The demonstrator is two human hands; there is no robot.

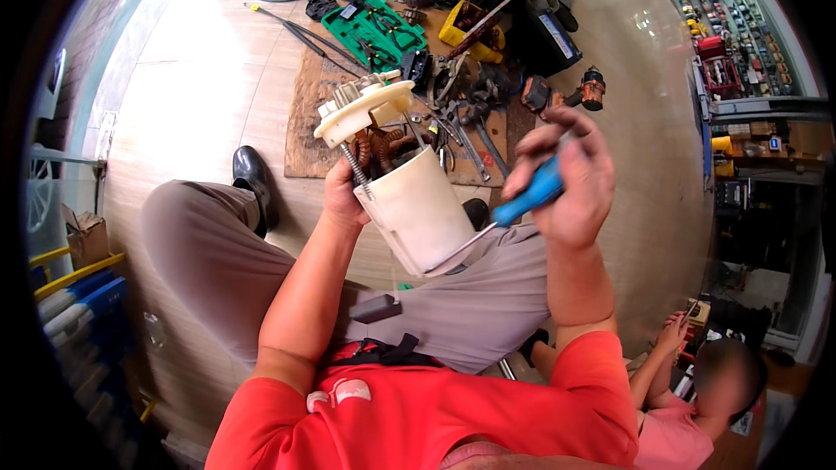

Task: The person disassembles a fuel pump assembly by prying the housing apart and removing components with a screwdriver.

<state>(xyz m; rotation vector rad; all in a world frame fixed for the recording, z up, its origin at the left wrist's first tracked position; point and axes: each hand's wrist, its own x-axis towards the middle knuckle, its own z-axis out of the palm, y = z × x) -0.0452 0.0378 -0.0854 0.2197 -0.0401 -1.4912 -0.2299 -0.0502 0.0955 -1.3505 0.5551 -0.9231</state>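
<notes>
1. Head view: the white canister (420,213) sits tilted above the lap, its long axis running from the cream cap (357,115) at upper left to its base at lower right.
2. The left hand (345,196) is nearer, its fingers gripping the canister's left side, partly hidden.
3. Right of the canister, the right hand's (570,187) fingers are closed around a blue screwdriver (535,192); the canister lies left of them. The shaft slants to its base; contact is unclear.
4. Brown hoses (381,150) fill the canister's mouth; beyond it, a green case (341,26) holds tools.
</notes>
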